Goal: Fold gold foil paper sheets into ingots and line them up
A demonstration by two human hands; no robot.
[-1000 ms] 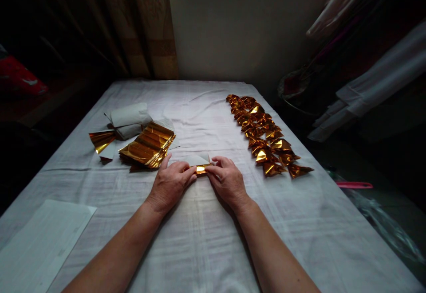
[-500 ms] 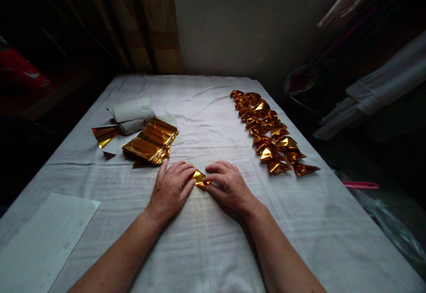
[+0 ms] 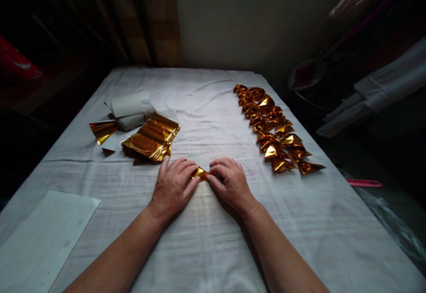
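White cloth covers the worktop (image 3: pixel 213 248); the left hand (image 3: pixel 173 186) and right hand (image 3: pixel 231 182) both pinch a small gold foil piece (image 3: pixel 200 173) lying between their fingertips, equally near.

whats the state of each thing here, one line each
left hand: gripping the foil piece
right hand: gripping the foil piece
foil piece: partly folded, mostly hidden
foil stack: flat, fanned
foil row: folded, lying in a line
paper sheet: flat

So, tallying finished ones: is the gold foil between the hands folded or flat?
Folded: only a small creased foil wedge shows, pinched between left hand and right hand.
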